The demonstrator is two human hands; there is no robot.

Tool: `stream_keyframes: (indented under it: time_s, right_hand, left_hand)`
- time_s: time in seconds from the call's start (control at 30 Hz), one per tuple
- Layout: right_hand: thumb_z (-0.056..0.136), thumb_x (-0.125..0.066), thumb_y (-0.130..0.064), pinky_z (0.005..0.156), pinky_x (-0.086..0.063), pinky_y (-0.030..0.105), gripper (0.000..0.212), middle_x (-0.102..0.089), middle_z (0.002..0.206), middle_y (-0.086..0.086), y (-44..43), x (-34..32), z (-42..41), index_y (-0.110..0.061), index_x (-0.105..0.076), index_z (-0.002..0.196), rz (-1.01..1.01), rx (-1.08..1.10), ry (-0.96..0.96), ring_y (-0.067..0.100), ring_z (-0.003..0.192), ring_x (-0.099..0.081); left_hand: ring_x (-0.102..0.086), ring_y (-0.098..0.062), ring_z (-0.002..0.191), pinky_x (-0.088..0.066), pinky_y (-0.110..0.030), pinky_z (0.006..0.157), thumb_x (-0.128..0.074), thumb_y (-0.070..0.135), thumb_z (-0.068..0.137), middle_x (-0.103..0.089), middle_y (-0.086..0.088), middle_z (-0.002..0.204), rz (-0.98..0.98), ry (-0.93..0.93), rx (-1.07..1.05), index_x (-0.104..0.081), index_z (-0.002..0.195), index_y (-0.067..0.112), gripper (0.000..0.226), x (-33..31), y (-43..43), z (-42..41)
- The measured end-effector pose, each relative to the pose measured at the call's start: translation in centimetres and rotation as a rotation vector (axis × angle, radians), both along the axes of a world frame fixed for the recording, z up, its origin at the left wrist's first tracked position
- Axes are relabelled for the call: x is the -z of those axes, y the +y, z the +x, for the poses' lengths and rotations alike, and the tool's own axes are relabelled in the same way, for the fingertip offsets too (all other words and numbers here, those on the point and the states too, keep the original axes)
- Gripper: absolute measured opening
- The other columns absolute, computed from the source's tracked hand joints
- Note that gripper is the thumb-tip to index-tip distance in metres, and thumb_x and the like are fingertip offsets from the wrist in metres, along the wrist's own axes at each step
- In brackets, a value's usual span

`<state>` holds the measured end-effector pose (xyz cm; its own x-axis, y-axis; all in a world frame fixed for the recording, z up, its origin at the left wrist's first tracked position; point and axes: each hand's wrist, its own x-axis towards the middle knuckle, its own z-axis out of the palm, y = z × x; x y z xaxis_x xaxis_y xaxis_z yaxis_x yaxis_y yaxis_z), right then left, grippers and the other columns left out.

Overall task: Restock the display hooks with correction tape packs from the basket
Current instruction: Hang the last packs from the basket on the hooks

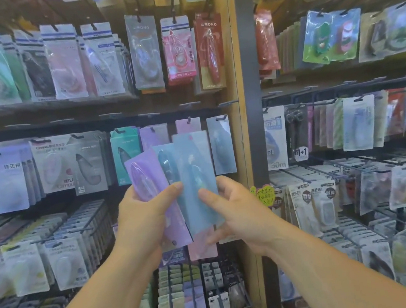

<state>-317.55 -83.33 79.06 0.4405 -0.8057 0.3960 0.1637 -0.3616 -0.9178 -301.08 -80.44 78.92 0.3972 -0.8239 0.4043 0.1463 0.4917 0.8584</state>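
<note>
Forearms come in bare from the bottom edge and converge at centre frame. Left hand [145,213] grips a fanned bunch of correction tape packs, with the thumb laid across their fronts and the fingers curled out of sight behind. Right hand [240,211] pinches the front pack of the fan. Its thumb lies flat on the pack's face, and its fingers show blurred behind the lower end.

Fan, left to right:
- purple pack [146,184], tilted left
- teal pack [168,163], mostly covered
- pale blue pack [195,165], upright and foremost, overlapping the teal one

A pink pack [203,250] shows below these, between the wrists. Cannot tell which hand carries it.

Just behind the fan is the middle row of display hooks [173,2]. Hanging there are a green pack [125,153], a lilac pack [153,134], a pale pink pack [187,124] and a grey-blue pack [221,143]. The held fan hides the lower parts of the lilac and pale pink ones. White and grey packs hang further left on the same row.

On the upper row, three packs are printed MONO: a clear pack [144,50], a bright pink pack [178,51] and a red pack [210,49].

Lower rows slope toward the camera, their hooks loaded with packs seen edge-on.

A wooden post [237,97] and a dark upright [250,70] stand right of the hands and split the display into two bays. A yellow-green handwritten tag [263,195] sits at the upright, near the right hand. The right bay holds more hanging packs, blurred.
</note>
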Motion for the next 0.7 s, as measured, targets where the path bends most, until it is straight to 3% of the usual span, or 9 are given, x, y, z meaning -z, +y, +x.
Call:
stream_keyframes:
  time_s: [0.13,0.27,0.43,0.7]
  right_hand:
    - [0.106,-0.054,-0.029,0.066,-0.065,0.039,0.022,-0.068,0.118,0.002,-1.9,-1.7,-0.6,-0.017,-0.059,0.124,0.051,0.147,-0.108,0.019,0.100,-0.072]
    - [0.108,-0.050,-0.028,0.071,-0.064,0.037,0.017,-0.064,0.123,0.005,-4.9,-3.0,-0.9,-0.019,-0.057,0.120,0.078,0.322,-0.128,0.024,0.105,-0.068]
    - [0.107,-0.049,-0.029,0.062,-0.060,0.030,0.024,-0.064,0.122,0.004,-7.6,-2.9,-0.3,-0.014,-0.056,0.125,0.052,0.454,-0.130,0.022,0.101,-0.068]
    - [0.104,-0.056,-0.036,0.047,-0.050,0.022,0.026,-0.069,0.101,0.006,-9.3,-2.5,1.1,-0.012,-0.064,0.098,0.165,0.572,-0.183,0.026,0.080,-0.068]
  left_hand:
    - [-0.077,-0.032,0.083,-0.059,-0.041,0.055,-0.087,0.018,0.084,-0.081,-0.008,0.103,-0.007,-0.003,-0.099,-0.069,0.116,0.021,0.037,-0.1,-0.1,1.3]
    - [-0.077,-0.035,0.086,-0.056,-0.039,0.059,-0.088,0.020,0.083,-0.081,-0.007,0.102,0.006,-0.023,-0.118,-0.070,0.114,0.024,0.036,0.0,-0.1,2.2]
    - [-0.068,-0.033,0.068,-0.044,-0.025,0.037,-0.087,0.018,0.084,-0.079,-0.011,0.099,0.023,-0.048,-0.146,-0.068,0.114,0.022,0.035,0.1,0.0,2.7]
    - [-0.067,-0.034,0.067,-0.043,-0.029,0.035,-0.086,0.019,0.085,-0.078,-0.013,0.098,0.025,-0.061,-0.127,-0.068,0.112,0.022,0.033,0.6,-0.2,2.7]
